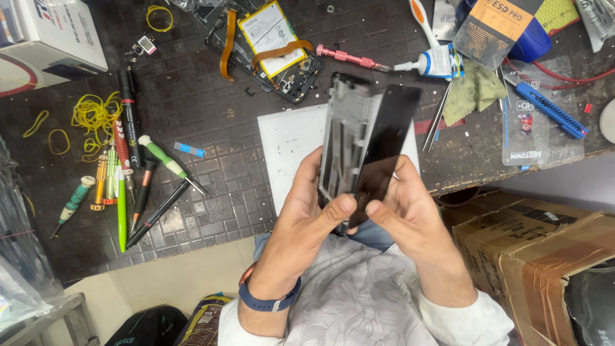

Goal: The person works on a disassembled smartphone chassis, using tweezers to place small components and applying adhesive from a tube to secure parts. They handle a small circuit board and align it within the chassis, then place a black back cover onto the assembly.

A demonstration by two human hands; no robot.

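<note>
My left hand [306, 211] grips a grey phone frame [341, 138] by its lower end, thumb pressed across the front. My right hand [413, 214] holds the black screen panel [386, 144], which is tilted away from the frame along its right side; the two parts still meet near my thumbs. Both are held up over a white sheet [288, 144] on the dark workbench. Behind them lies an opened phone body with a white battery [269, 38] and orange flex cables.
Screwdrivers, tweezers and pens [131, 173] lie at the left beside yellow rubber bands [93, 115]. A pink screwdriver [349, 59], glue tube [432, 64], green cloth [474, 93] and blue cutter [551, 109] sit at the back right. A cardboard box [538, 250] stands below the bench edge.
</note>
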